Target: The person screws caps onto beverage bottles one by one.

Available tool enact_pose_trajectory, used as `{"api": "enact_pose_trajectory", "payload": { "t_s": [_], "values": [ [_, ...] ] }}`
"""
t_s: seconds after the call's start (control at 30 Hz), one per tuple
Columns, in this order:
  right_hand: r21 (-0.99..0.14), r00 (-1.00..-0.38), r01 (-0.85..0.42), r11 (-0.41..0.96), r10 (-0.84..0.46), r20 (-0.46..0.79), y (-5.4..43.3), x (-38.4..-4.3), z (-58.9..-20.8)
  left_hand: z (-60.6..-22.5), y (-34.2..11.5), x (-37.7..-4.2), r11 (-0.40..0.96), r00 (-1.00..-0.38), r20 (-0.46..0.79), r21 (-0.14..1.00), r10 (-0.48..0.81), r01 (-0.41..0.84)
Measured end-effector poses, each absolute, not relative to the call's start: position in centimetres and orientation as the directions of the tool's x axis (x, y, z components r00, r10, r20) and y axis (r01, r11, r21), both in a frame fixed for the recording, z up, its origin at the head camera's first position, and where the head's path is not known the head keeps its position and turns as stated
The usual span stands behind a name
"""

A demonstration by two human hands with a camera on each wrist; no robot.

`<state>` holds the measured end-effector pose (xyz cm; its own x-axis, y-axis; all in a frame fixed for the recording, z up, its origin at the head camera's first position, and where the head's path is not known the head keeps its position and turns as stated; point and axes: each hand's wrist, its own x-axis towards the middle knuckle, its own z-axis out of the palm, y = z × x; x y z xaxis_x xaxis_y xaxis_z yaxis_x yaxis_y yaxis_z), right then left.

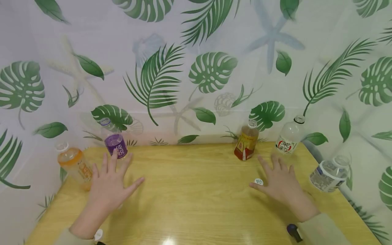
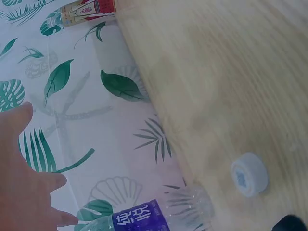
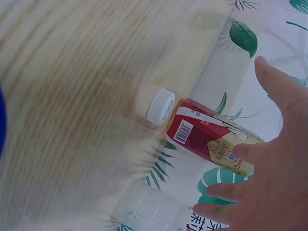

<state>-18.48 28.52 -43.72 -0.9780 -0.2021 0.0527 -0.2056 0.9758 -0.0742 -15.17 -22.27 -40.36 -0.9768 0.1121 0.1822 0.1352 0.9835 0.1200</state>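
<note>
My left hand [image 1: 108,185] is held over the left side of the table with fingers spread and nothing in it. Near its fingertips stands a clear bottle with a purple label [image 1: 115,144]; an orange-labelled bottle [image 1: 75,165] is to its left. A white bottle cap [image 2: 249,174] lies on the wood in the left wrist view. Over the right side, my right hand [image 1: 280,183] is also spread and holds nothing. Beside its thumb lies another white cap [image 1: 258,181]. Beyond its fingers stand a tea bottle with a red and yellow label [image 1: 246,143] and a clear white-labelled bottle [image 1: 289,137].
A capless bottle with a grey label [image 1: 328,175] stands at the right edge of the wooden table [image 1: 193,190]. One more white cap [image 1: 98,234] lies by the left sleeve. A small dark object [image 1: 294,232] is beside the right sleeve. Leaf-patterned cloth [image 1: 214,112] hangs behind.
</note>
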Motion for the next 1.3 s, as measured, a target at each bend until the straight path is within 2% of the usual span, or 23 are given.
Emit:
{"api": "enact_pose_trajectory", "payload": {
  "t_s": [0.2, 0.33, 0.6, 0.83, 1.03, 1.3],
  "values": [
    [-0.034, -0.971, -0.231, 0.972, -0.228, 0.076, 28.5, -18.9, -44.2, -39.3, -23.0, -15.8, 0.986, -0.967, 0.229, 0.096, 0.109, 0.134],
    [-0.033, -0.971, -0.233, 0.972, -0.23, 0.072, 28.5, -19.3, -44.5, -38.4, -23.6, -16.1, 0.983, -0.955, 0.281, 0.122, 0.097, 0.136],
    [-0.044, -0.963, -0.262, 0.964, -0.259, 0.072, 28.6, -19.7, -44.7, -36.7, -25.2, -16.8, 0.98, -0.899, 0.429, 0.128, 0.082, 0.15],
    [-0.07, -0.976, -0.216, 0.974, -0.215, 0.018, 28.3, -20.2, -44.5, -34.4, -27.6, -16.9, 0.98, -0.881, 0.471, 0.189, -0.032, 0.065],
    [-0.083, -0.98, -0.197, 0.977, -0.197, 0.003, 28.1, -20.5, -44.3, -33.8, -29.6, -16.9, 0.97, -0.829, 0.543, 0.244, -0.13, 0.008],
    [-0.115, -0.981, -0.194, 0.974, -0.196, -0.009, 27.8, -20.7, -44.8, -34.3, -31.3, -16.9, 0.936, -0.83, 0.488, 0.336, -0.269, -0.105]
  ]
}}
